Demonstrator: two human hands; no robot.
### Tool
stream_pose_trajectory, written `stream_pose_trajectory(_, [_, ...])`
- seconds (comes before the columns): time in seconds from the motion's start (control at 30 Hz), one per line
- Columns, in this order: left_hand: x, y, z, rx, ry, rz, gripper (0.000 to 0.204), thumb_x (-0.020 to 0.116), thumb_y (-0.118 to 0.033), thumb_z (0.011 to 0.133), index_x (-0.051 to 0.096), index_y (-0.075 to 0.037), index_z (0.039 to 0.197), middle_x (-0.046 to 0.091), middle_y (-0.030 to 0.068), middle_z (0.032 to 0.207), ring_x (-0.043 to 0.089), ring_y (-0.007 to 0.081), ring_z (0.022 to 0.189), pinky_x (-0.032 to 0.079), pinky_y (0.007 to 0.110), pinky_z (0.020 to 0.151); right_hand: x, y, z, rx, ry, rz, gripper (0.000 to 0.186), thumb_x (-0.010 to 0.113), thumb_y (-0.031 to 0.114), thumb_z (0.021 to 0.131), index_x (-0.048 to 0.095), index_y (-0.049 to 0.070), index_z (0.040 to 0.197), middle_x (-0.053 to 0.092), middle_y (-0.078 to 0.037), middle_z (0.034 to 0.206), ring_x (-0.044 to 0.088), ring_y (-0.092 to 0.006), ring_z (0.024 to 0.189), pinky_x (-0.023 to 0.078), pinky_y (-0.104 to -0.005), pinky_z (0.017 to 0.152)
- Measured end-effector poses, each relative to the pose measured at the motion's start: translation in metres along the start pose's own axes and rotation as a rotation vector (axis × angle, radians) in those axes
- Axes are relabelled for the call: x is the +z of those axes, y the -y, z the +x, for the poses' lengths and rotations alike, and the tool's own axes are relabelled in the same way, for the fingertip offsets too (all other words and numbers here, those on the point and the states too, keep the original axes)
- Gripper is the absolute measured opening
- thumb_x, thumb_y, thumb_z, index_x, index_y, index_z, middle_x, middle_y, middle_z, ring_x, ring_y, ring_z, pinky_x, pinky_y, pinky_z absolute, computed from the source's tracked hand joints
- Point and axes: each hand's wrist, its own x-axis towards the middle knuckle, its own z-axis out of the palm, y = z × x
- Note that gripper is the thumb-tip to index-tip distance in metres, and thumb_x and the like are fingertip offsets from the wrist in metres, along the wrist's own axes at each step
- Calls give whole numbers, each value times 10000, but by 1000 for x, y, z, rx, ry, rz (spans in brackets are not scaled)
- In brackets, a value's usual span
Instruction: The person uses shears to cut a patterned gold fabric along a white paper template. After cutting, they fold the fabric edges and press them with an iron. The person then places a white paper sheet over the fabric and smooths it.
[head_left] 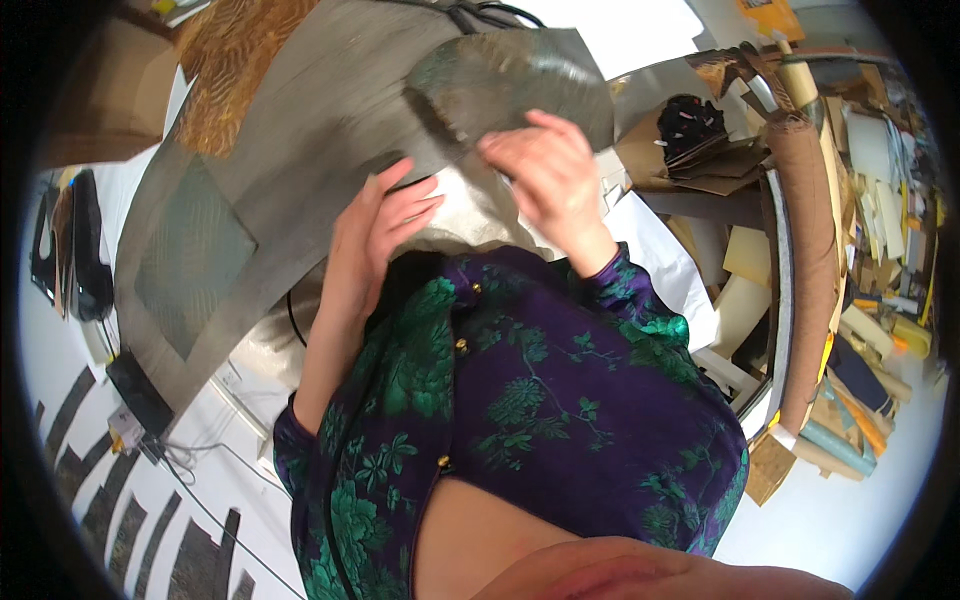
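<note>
A large sheet of mottled grey-green and brown material [510, 80] lies on the grey work surface [310, 110], with a dark, blurred edge on its near left side. My right hand [552, 180] is just in front of this sheet, its fingers curled together and smeared by motion. Whether anything small is between those fingertips cannot be made out. To the left, my left hand [385, 220] is raised near the surface's front edge, fingers stretched and apart, holding nothing. Behind its fingertips shows a small dark patch [400, 168], too blurred to name.
A greenish patterned square [195, 260] and a brown wavy-patterned sheet [240, 70] lie on the left part of the surface. At right stand a brown roll [805, 260], cardboard pieces [715, 165] and shelves of scraps. Dark strips [125, 530] and cables are at lower left.
</note>
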Motion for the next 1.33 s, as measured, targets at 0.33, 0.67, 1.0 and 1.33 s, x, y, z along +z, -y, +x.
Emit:
stream_pose_trajectory(0.33, [-11, -10, -6, -43, -331, 31, 305, 591, -201, 933, 538, 7, 1150, 623, 67, 1051, 593, 152, 949, 490, 289, 795, 25, 27, -5, 128, -3, 376, 388, 764, 231, 751, 642, 53, 1074, 644, -107, 1064, 615, -247, 990, 485, -379, 900])
stream_pose_trajectory(0.67, [-24, -54, -74, 420, 89, 237, 320, 540, -136, 962, 537, 17, 1243, 615, 29, 1121, 531, 111, 1037, 418, 274, 917, 52, -7, 15, 695, 291, 1493, 925, 797, 119, 736, 235, 88, 1471, 479, -129, 1355, 504, -169, 1171, 418, -266, 926])
stream_pose_trajectory(1.0, [-141, -58, -78, 833, -780, 1251, 555, 706, -241, 836, 500, -61, 1318, 543, 163, 1294, 500, 270, 1217, 403, 380, 1003, 66, -32, 81, 567, 126, 327, 657, 747, 134, 781, 430, 11, 1343, 624, -169, 1121, 622, -247, 985, 499, -335, 840])
stream_pose_trajectory(1.33, [-179, -38, -146, 368, -536, 1841, 701, 727, -149, 713, 469, -132, 1365, 383, 115, 1453, 312, 324, 1363, 297, 466, 1097, 79, 55, 107, 102, 30, 178, 276, 736, 156, 774, 659, 46, 1015, 629, -131, 1073, 594, -285, 1011, 462, -362, 895])
